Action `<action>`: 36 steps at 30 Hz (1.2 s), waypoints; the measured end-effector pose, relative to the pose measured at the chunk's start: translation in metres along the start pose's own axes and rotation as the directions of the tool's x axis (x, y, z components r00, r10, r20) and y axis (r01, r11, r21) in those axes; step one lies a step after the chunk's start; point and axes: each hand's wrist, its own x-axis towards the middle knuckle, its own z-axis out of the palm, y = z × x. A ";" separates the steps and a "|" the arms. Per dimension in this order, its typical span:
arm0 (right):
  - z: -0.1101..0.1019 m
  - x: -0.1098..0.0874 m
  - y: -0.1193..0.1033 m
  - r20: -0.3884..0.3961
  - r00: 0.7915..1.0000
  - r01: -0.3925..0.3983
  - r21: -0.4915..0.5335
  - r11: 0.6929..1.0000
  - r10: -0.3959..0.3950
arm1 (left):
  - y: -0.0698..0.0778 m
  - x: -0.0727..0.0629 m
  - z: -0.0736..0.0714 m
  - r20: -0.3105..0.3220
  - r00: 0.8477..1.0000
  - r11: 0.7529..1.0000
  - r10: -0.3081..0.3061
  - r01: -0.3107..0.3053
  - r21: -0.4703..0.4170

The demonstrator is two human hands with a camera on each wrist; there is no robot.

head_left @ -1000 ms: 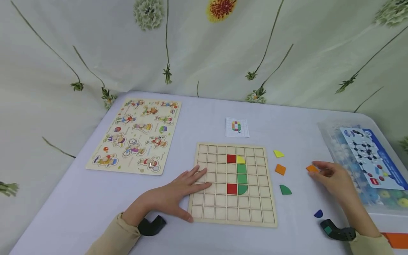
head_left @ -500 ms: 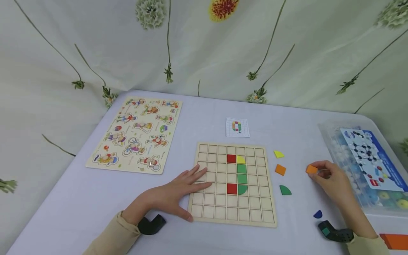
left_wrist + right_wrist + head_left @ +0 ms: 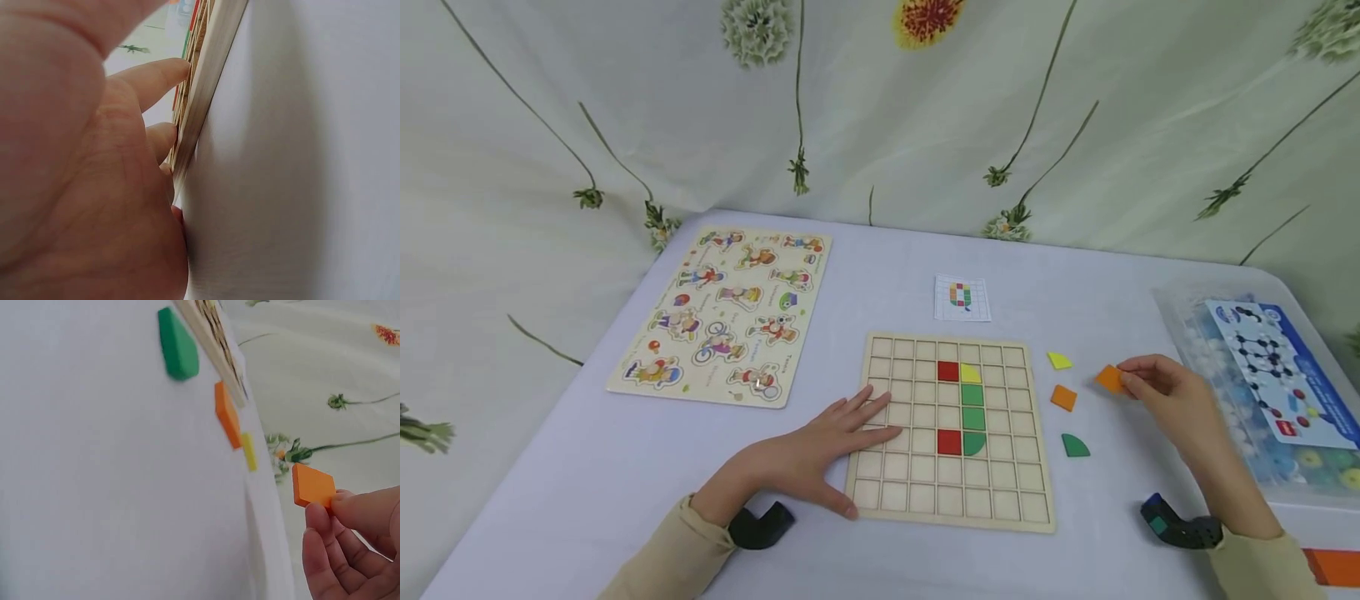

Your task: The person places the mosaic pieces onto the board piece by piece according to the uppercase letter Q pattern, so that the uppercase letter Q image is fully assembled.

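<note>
My right hand (image 3: 1172,400) pinches an orange square tile (image 3: 314,485) between thumb and fingertips, held over the table right of the wooden grid board (image 3: 917,498). My left hand (image 3: 808,458) lies with fingers spread, fingertips on the board's left edge and thumb at its lower left corner. Set in the board are two red squares (image 3: 948,442), a yellow quarter-round piece (image 3: 970,373), two green squares (image 3: 972,395) and a green quarter-round (image 3: 973,443). Loose beside the board lie a yellow piece (image 3: 1059,360), another orange square (image 3: 1063,397) and a green quarter-round (image 3: 1076,446).
A small pattern card (image 3: 962,298) lies behind the board. At the back left is a picture puzzle board (image 3: 722,317). A clear plastic box (image 3: 1172,308) with a molecule-printed card stands on the right, and an orange object (image 3: 1333,567) shows at the lower right edge.
My right hand has moved left and slightly away from me, carrying the orange square tile toward the board. Its wrist camera now covers the blue piece. The left hand stays in place.
</note>
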 end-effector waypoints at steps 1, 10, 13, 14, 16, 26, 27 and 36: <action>0.005 0.004 -0.002 -0.005 1.000 0.021 0.037 0.999 -0.021 | 0.000 0.000 0.000 0.001 1.000 1.000 -0.005 0.005 -0.002; 0.055 0.026 -0.058 0.067 0.980 0.154 0.339 0.928 -0.187 | 0.002 0.000 -0.004 0.000 1.000 1.000 -0.005 0.005 -0.019; 0.071 0.023 -0.091 0.175 0.968 0.104 0.374 0.922 -0.180 | 0.002 0.000 -0.004 -0.001 1.000 1.000 0.003 -0.003 -0.019; 0.077 0.022 -0.098 0.212 0.960 0.091 0.377 0.922 -0.182 | 0.002 0.000 -0.004 -0.002 1.000 1.000 0.005 -0.005 -0.021; 0.089 0.022 -0.106 0.279 0.940 0.076 0.387 0.919 -0.195 | 0.002 0.000 -0.003 -0.001 1.000 1.000 0.006 -0.006 -0.026; 0.122 0.021 -0.109 0.390 0.889 0.110 0.322 0.940 -0.238 | 0.001 0.000 -0.001 0.004 1.000 1.000 0.017 -0.017 -0.016; 0.123 0.021 -0.109 0.389 0.887 0.122 0.316 0.941 -0.246 | 0.001 0.000 -0.001 0.003 1.000 1.000 0.016 -0.016 -0.016; 0.129 0.018 -0.114 0.378 0.882 0.195 0.250 0.948 -0.281 | 0.003 0.000 -0.003 -0.004 1.000 1.000 0.014 -0.014 -0.017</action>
